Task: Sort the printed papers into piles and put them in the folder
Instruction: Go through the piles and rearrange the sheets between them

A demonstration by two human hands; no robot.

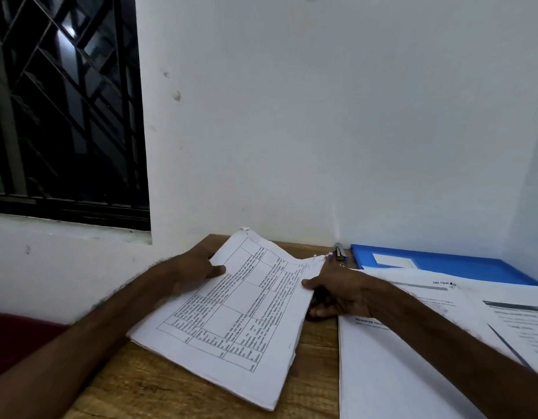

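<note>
On the tabletop (171, 385) by the wall | I am watching the left hand (195, 267) pinching the printed stack (231, 303) at its left edge and the right hand (340, 294) pinching its right edge | blue folder (443, 264) lying far right | I am advising squaring edges first.

Counter (159, 385) set into a wall corner, papers spread left to right.
Paper stack (231, 303) lies skewed on the counter's left half, left hand (195, 266) gripping its left edge, right hand (343, 293) its right. Loose sheets (412, 358) overlap to the right; behind them the folder (443, 264) lies by the wall, stapler (340, 252) just left of it.
</note>
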